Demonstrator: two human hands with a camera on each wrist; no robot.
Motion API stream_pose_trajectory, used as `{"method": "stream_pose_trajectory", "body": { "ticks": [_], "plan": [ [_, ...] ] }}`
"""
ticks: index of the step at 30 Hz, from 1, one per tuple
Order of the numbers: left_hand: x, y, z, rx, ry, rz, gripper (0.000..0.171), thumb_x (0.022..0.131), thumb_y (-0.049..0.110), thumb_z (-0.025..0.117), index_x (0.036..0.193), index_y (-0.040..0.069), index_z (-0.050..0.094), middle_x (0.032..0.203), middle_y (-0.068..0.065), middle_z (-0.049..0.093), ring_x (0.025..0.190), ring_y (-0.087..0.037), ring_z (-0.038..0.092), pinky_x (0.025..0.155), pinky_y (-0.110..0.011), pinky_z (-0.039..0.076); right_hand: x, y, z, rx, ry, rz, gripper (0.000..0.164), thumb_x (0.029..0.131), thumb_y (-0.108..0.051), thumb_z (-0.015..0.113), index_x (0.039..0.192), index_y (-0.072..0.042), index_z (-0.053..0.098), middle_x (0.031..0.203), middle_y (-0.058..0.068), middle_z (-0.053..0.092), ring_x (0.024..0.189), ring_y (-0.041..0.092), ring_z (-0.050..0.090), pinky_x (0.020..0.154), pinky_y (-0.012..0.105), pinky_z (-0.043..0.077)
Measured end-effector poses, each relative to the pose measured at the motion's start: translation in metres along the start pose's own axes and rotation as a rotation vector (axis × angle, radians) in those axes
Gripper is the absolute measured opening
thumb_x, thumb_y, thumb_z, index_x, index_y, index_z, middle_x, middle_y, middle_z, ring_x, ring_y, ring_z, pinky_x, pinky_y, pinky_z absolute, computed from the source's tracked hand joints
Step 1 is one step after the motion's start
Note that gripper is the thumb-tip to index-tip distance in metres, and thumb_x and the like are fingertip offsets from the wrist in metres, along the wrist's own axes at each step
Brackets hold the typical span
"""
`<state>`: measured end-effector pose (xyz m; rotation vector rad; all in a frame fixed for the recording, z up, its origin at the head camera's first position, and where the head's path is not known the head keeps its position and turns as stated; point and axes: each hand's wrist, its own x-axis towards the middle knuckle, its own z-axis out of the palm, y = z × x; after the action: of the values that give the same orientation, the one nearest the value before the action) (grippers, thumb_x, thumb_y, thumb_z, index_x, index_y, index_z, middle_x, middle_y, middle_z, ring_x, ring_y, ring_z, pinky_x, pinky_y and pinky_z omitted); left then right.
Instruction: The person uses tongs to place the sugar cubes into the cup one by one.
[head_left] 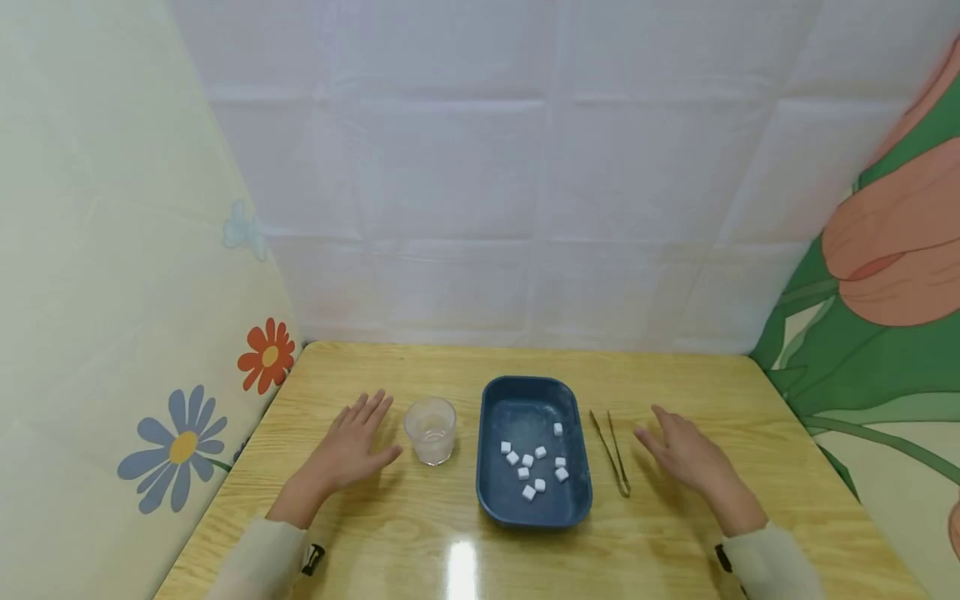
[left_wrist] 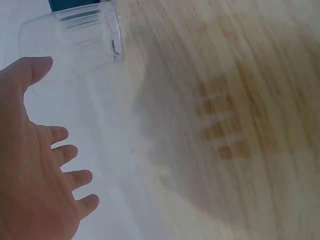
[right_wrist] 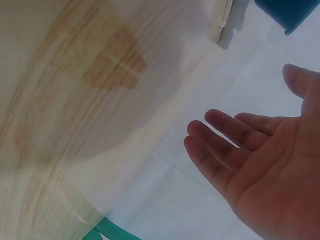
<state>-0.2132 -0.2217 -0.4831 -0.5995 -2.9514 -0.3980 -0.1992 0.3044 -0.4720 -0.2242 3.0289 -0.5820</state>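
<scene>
My left hand [head_left: 351, 446] is held over the table, fingers spread and holding nothing, just left of a clear glass [head_left: 431, 433]. In the left wrist view the thumb [left_wrist: 39, 69] appears in front of the glass [left_wrist: 70, 42]. My right hand [head_left: 688, 454] hovers to the right of the metal tongs [head_left: 613, 454], also with nothing in it. Between glass and tongs stands a dark blue tray [head_left: 525, 515] with several small white cubes [head_left: 528, 460] scattered inside. The serrated tip of the tongs [right_wrist: 223, 25] shows near the top of the right wrist view.
A light wooden table [head_left: 390, 533] carries everything. White cloth [head_left: 487, 208] hangs behind its back edge. A flower-printed sheet [head_left: 180, 333] borders the left, and a sheet with large tulips [head_left: 900, 250] borders the right.
</scene>
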Motion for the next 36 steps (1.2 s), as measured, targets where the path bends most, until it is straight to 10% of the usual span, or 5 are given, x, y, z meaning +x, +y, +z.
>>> {"method": "stream_pose_trajectory", "body": {
  "ticks": [36],
  "plan": [
    [-0.002, 0.01, 0.012, -0.002, -0.028, -0.003, 0.099, 0.08, 0.07, 0.05, 0.148, 0.005, 0.021, 0.153, -0.011, 0.024, 0.14, -0.036, 0.019, 0.109, -0.057, 0.018, -0.007, -0.027, 0.021, -0.054, -0.095, 0.06, 0.07, 0.091, -0.048, 0.053, 0.126, 0.013, 0.047, 0.124, 0.034, 0.05, 0.111, 0.048, 0.05, 0.086, 0.058, 0.044]
  ]
}}
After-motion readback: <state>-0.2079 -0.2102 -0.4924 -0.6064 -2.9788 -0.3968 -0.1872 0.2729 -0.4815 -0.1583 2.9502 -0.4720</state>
